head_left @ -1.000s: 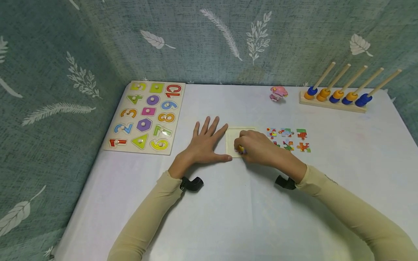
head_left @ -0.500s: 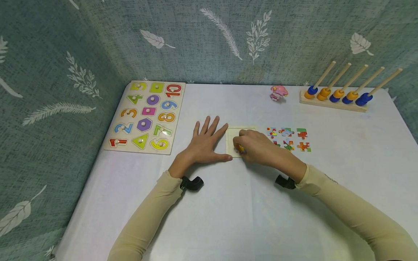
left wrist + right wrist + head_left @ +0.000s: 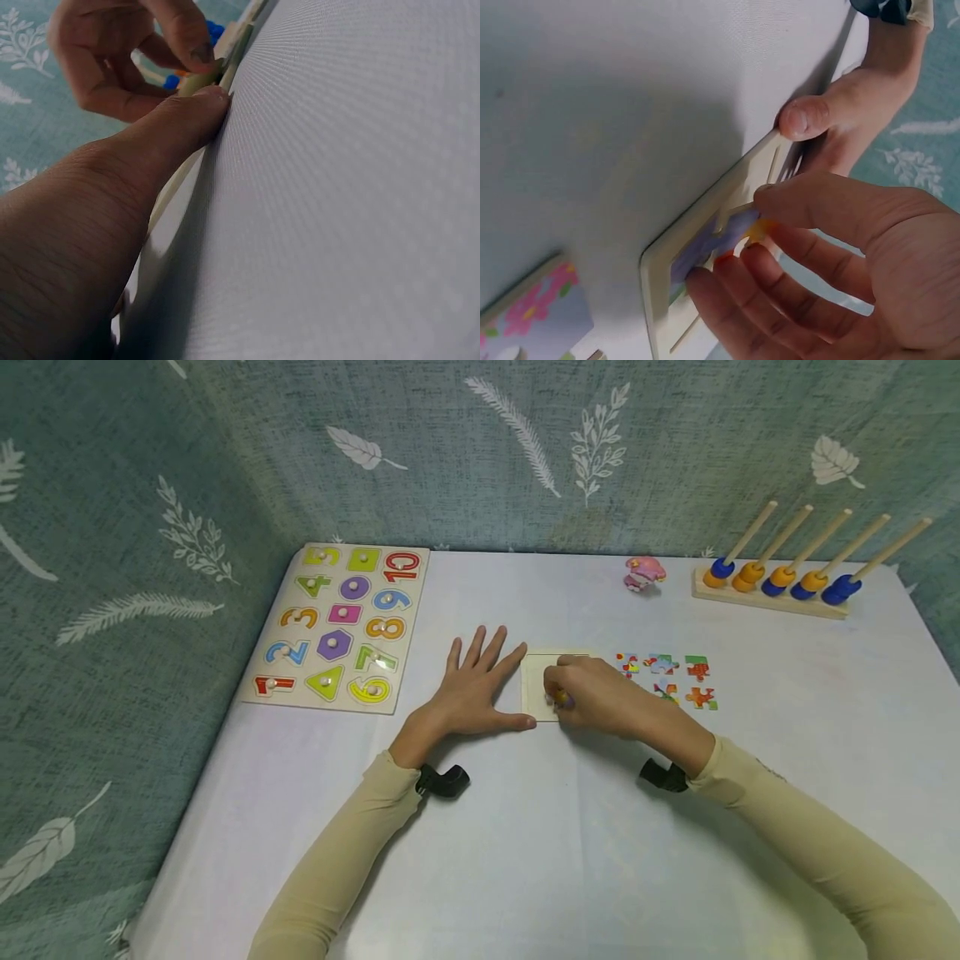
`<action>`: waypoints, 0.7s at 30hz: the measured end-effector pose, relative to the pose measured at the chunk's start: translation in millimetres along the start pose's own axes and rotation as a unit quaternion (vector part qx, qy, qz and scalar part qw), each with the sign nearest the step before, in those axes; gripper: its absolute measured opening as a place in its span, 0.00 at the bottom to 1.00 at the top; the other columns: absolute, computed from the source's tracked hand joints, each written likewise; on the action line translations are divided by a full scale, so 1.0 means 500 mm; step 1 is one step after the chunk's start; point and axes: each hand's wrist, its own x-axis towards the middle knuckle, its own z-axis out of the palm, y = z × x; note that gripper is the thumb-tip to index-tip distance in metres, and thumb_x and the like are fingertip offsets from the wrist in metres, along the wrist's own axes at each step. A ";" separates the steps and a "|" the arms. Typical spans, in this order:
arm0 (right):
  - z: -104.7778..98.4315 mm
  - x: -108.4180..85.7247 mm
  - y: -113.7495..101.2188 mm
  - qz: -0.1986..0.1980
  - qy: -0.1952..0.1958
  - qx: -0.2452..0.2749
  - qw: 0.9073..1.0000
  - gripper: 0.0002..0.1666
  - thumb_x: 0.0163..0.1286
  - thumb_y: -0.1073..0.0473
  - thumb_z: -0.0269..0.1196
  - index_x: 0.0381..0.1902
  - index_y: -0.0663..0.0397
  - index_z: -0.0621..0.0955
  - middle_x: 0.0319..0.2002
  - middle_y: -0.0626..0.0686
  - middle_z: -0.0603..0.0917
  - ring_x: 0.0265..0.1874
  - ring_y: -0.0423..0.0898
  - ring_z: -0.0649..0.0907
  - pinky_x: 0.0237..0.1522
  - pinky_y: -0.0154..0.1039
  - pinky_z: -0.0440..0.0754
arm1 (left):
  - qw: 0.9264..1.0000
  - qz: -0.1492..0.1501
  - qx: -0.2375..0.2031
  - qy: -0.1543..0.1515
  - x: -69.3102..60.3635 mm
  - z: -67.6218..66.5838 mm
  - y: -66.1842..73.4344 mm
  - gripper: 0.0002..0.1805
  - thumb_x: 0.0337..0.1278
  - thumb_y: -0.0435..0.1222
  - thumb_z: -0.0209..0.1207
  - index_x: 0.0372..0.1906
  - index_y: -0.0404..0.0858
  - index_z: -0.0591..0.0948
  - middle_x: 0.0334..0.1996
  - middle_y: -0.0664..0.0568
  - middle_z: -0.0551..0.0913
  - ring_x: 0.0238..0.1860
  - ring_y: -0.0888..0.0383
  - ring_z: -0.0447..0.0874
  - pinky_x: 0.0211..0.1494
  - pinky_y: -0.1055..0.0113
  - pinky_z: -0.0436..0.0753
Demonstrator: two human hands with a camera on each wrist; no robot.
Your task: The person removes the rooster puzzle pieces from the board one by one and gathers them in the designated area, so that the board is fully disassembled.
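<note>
My left hand (image 3: pixel 474 693) lies spread on the table. Its thumb touches the near left corner of a pale wooden puzzle tray (image 3: pixel 534 685), a contact also visible in the right wrist view. Over the tray, my right hand (image 3: pixel 597 695) pinches a purple and yellow jigsaw piece (image 3: pixel 703 247) between thumb and fingers. The piece lies at the tray's recess, tilted in the right wrist view; whether it sits flat cannot be told. Several loose jigsaw pieces (image 3: pixel 701 697) lie right of the tray, some partly hidden by the right hand.
A number and shape peg board (image 3: pixel 345 627) lies at the left. At the back stand a small pink figurine (image 3: pixel 643 574) and, to the right, a wooden bead stacker (image 3: pixel 768 602) with upright rods. A leaf-patterned cloth wall (image 3: pixel 450 460) borders the table.
My right hand has shifted slightly to the right over the tray with the jigsaw piece, and more purple shows between its fingers. The left hand has kept its place.
</note>
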 end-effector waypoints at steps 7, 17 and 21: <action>-0.009 -0.008 0.004 -0.009 0.011 0.030 0.999 0.10 0.59 0.66 0.72 0.37 0.57 0.81 0.33 0.50 0.78 0.31 0.45 0.75 0.35 0.41 0.75 | 1.000 0.004 -0.004 0.002 0.002 0.001 0.001 0.62 0.47 0.73 0.59 0.82 0.51 0.48 0.81 0.46 0.35 0.78 0.43 0.23 0.73 0.40 0.27; -0.043 -0.034 0.017 -0.016 0.053 0.001 0.998 0.08 0.58 0.65 0.73 0.36 0.56 0.84 0.34 0.51 0.80 0.30 0.45 0.77 0.34 0.41 0.77 | 1.000 0.003 -0.005 0.003 0.003 0.000 0.002 0.62 0.46 0.73 0.60 0.82 0.51 0.48 0.81 0.46 0.36 0.78 0.43 0.23 0.73 0.40 0.28; -0.060 -0.049 0.024 -0.012 0.050 -0.008 0.999 0.09 0.58 0.65 0.73 0.34 0.54 0.84 0.34 0.50 0.79 0.29 0.45 0.76 0.32 0.41 0.75 | 1.000 0.000 -0.005 0.000 0.002 -0.002 0.002 0.62 0.46 0.73 0.60 0.82 0.51 0.48 0.81 0.46 0.35 0.78 0.43 0.23 0.73 0.40 0.27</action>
